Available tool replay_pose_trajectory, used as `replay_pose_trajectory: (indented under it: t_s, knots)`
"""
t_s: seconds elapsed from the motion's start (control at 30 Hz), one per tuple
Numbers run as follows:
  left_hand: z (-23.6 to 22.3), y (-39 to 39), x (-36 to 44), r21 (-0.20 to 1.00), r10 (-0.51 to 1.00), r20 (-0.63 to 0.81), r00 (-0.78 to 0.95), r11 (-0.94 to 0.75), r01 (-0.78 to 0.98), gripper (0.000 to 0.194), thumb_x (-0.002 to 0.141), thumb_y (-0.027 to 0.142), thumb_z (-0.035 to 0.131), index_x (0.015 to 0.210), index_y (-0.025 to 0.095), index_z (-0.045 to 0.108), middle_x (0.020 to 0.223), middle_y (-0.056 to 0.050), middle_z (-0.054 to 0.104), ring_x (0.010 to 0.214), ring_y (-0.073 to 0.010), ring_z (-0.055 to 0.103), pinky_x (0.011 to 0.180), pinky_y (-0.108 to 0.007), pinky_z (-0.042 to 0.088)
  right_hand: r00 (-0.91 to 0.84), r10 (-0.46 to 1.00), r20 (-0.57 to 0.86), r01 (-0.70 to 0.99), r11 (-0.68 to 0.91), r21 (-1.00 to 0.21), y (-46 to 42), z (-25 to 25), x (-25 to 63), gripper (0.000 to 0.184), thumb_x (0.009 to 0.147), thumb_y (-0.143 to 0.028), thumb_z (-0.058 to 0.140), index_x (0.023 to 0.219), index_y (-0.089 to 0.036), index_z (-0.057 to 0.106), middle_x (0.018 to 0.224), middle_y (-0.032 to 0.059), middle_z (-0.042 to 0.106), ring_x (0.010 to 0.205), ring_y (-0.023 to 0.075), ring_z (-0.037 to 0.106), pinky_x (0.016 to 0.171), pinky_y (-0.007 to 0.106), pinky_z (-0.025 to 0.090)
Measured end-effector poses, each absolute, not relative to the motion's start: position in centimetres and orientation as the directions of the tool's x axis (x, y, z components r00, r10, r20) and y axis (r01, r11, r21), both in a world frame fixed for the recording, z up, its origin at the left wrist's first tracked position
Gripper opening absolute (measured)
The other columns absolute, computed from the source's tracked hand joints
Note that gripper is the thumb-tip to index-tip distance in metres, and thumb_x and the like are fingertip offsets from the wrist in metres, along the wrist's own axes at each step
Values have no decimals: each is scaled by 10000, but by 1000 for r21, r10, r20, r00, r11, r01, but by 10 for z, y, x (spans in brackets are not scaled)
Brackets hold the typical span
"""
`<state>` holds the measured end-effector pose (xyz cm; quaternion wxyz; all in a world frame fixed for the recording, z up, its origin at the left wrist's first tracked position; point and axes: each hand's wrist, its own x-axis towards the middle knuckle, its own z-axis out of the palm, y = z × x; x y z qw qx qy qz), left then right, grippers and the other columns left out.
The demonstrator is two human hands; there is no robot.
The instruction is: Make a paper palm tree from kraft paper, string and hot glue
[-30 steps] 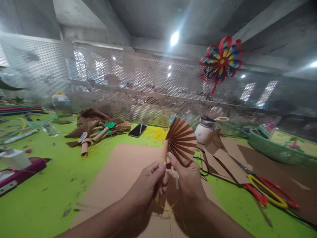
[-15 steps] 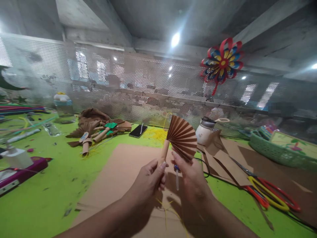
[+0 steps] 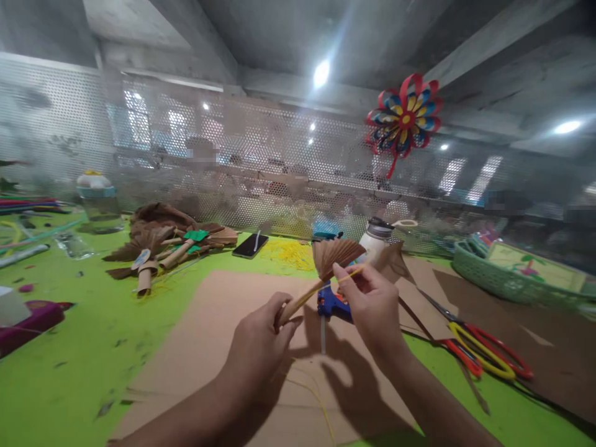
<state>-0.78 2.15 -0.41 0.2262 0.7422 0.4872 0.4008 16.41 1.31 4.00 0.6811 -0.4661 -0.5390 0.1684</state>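
Observation:
My left hand (image 3: 261, 338) is closed round the rolled handle of a brown pleated paper fan (image 3: 336, 253), which is tilted away to the right. My right hand (image 3: 375, 310) pinches a thin yellow strand (image 3: 350, 274) beside the base of the pleats; the strand runs along the handle. Just behind the hands lies a blue glue gun (image 3: 331, 305), partly hidden by my right hand, with a clear glue stick poking out. Under both hands is a brown cardboard sheet (image 3: 200, 335), with loose yellow strand on it.
Scissors (image 3: 484, 351) with red and yellow handles lie right, near brown paper pieces (image 3: 431, 307) and a green basket (image 3: 512, 279). At the back stand a white jar (image 3: 375, 242), a phone (image 3: 250, 245) and yellow shreds (image 3: 291, 253). Finished-looking paper fans (image 3: 151, 248) lie left.
The fan has turned from face-on to edge-on and tipped down to the right. My right hand has moved up and now pinches the yellow strand. More of the glue gun shows.

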Motion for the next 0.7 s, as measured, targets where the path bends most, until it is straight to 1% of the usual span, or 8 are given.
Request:
replay_pose_trajectory:
  t_s: [0.1, 0.17, 0.2, 0.3, 0.4, 0.5, 0.57, 0.7]
  knots:
    - [-3, 19, -10, 610, 862, 442, 249, -492, 620, 237, 870, 335, 490, 1053, 220, 587, 871, -37, 652, 771, -207, 571, 690, -322, 413, 422, 772, 475, 113, 475, -873, 17, 39, 165, 310, 731, -437, 711, 676, -151, 603, 534, -28, 558, 454, 93, 473, 449, 225, 414]
    - [-2, 17, -9, 581, 841, 466, 275, -526, 622, 258, 897, 349, 443, 1059, 208, 585, 905, -55, 638, 828, -224, 559, 723, -336, 407, 432, 791, 433, 49, 459, -887, 18, 40, 167, 320, 715, -433, 729, 660, -149, 594, 531, -26, 563, 439, 84, 470, 425, 212, 407]
    - [-1, 17, -9, 585, 838, 465, 285, -532, 612, 263, 907, 347, 420, 1051, 202, 586, 911, -62, 630, 844, -229, 553, 729, -338, 405, 431, 798, 420, 28, 454, -891, 18, 40, 168, 322, 709, -429, 736, 656, -147, 591, 530, -24, 564, 433, 81, 472, 416, 209, 406]
    - [-1, 17, -7, 680, 870, 403, 283, -492, 544, 253, 911, 350, 408, 989, 191, 589, 865, -61, 611, 806, -220, 540, 696, -319, 397, 399, 830, 389, -45, 441, -896, 20, 40, 170, 323, 704, -415, 740, 632, -141, 583, 530, -16, 568, 421, 80, 489, 408, 210, 423]
    - [0, 20, -6, 807, 914, 314, 257, -400, 435, 215, 888, 367, 454, 851, 190, 570, 721, -23, 565, 681, -183, 510, 621, -285, 373, 327, 877, 352, -121, 408, -905, 21, 38, 170, 291, 690, -366, 751, 622, -135, 588, 531, -7, 577, 413, 84, 502, 394, 212, 422]
    - [1, 19, -3, 897, 941, 253, 226, -316, 310, 213, 865, 363, 491, 729, 199, 507, 610, 16, 490, 585, -146, 462, 551, -255, 340, 288, 897, 335, -179, 394, -902, 21, 32, 166, 245, 687, -326, 753, 633, -138, 606, 547, -2, 594, 428, 96, 523, 406, 223, 431]
    - [-1, 18, 0, 942, 953, 205, 222, -254, 220, 242, 861, 377, 501, 695, 206, 463, 560, 37, 447, 525, -124, 427, 508, -241, 318, 306, 890, 337, -177, 401, -899, 20, 26, 160, 232, 698, -337, 745, 656, -133, 641, 560, 12, 615, 452, 112, 545, 428, 239, 448]
    - [-11, 17, 6, 986, 950, 150, 275, -165, 32, 283, 873, 437, 483, 714, 207, 444, 529, 53, 429, 453, -95, 378, 443, -220, 294, 368, 848, 381, -54, 428, -902, 15, 11, 143, 250, 721, -366, 725, 706, -117, 704, 550, 35, 639, 463, 126, 546, 471, 263, 461]
